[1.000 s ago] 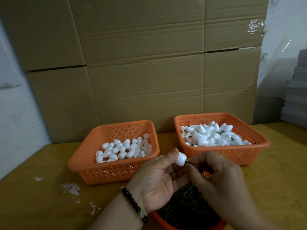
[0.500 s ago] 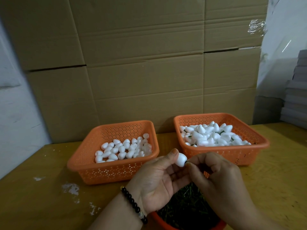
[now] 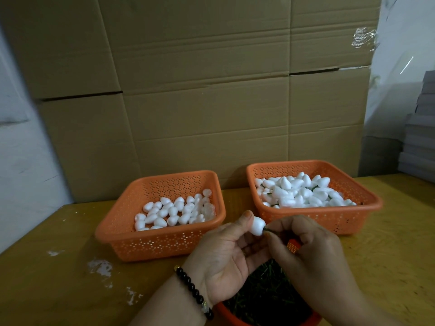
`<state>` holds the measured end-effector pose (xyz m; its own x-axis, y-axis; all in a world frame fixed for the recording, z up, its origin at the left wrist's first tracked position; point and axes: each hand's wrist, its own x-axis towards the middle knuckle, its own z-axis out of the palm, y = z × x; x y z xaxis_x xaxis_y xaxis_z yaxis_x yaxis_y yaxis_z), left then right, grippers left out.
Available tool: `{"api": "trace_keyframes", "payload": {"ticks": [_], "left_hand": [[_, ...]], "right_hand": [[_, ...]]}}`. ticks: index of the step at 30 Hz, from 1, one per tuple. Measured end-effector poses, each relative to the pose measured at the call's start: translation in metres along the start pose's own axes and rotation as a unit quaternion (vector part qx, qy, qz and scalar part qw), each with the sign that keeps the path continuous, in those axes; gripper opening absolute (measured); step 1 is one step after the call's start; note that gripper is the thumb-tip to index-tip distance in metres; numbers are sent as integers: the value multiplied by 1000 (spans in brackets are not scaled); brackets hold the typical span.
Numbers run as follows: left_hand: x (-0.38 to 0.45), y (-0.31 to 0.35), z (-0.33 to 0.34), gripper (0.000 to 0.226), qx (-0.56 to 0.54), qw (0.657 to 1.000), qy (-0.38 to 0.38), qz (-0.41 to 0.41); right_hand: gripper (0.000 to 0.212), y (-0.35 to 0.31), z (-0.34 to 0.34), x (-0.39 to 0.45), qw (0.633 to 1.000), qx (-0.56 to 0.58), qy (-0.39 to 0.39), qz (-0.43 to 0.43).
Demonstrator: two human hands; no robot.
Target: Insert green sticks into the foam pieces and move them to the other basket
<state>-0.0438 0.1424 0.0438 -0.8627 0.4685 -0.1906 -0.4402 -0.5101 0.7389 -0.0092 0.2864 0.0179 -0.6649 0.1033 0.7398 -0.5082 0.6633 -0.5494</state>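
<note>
My left hand (image 3: pixel 226 257) pinches a small white foam piece (image 3: pixel 257 226) between thumb and fingers, just above the near bowl. My right hand (image 3: pixel 308 252) pinches a thin green stick (image 3: pixel 267 229) whose tip meets the foam piece's right side. The left orange basket (image 3: pixel 122 229) holds plain foam pieces (image 3: pixel 174 212). The right orange basket (image 3: pixel 367 208) is heaped with foam pieces (image 3: pixel 303 191) that have green sticks in them. An orange bowl (image 3: pixel 226 312) of green sticks (image 3: pixel 266 292) lies under my hands at the bottom edge.
All three containers stand on a yellow wooden table (image 3: pixel 58 278) with white crumbs (image 3: pixel 100 267) at the left. Flattened cardboard (image 3: pixel 211 102) leans against the wall behind the baskets. A stack of grey sheets (image 3: pixel 421 128) stands at the far right.
My hands stay together in the same place. A short length of green stick now shows between my right fingers and the foam piece.
</note>
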Motion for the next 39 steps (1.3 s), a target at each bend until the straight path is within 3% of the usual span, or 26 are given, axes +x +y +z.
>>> {"api": "trace_keyframes", "payload": {"ticks": [3,6,13,19,24,31,33,39], "left_hand": [[2,1,-3,27,16,1000,7,11],[6,7,-7,33,56,997,37,44],[29,29,2,14,137,981,56,126],[71,26,32,19,285,941,60,175],[109,11,46,24,421,876,104,213],[121,7,42,16,642,710,120,264],[118,9,38,10,647,704,115,271],[102,32,14,19,643,698,141,282]], "right_hand": [[31,1,2,-2,1000,7,-4,20],[25,0,1,-2,999,7,-15,45],[23,-2,0,-4,992,-46,-118,-7],[24,-2,2,-6,986,-60,-156,-22],[21,-2,3,-5,982,-80,-169,-32],[23,5,6,-7,967,-105,-230,-34],[24,6,6,-7,963,-110,-242,-33],[27,2,3,-5,942,-156,-293,-43]]}}
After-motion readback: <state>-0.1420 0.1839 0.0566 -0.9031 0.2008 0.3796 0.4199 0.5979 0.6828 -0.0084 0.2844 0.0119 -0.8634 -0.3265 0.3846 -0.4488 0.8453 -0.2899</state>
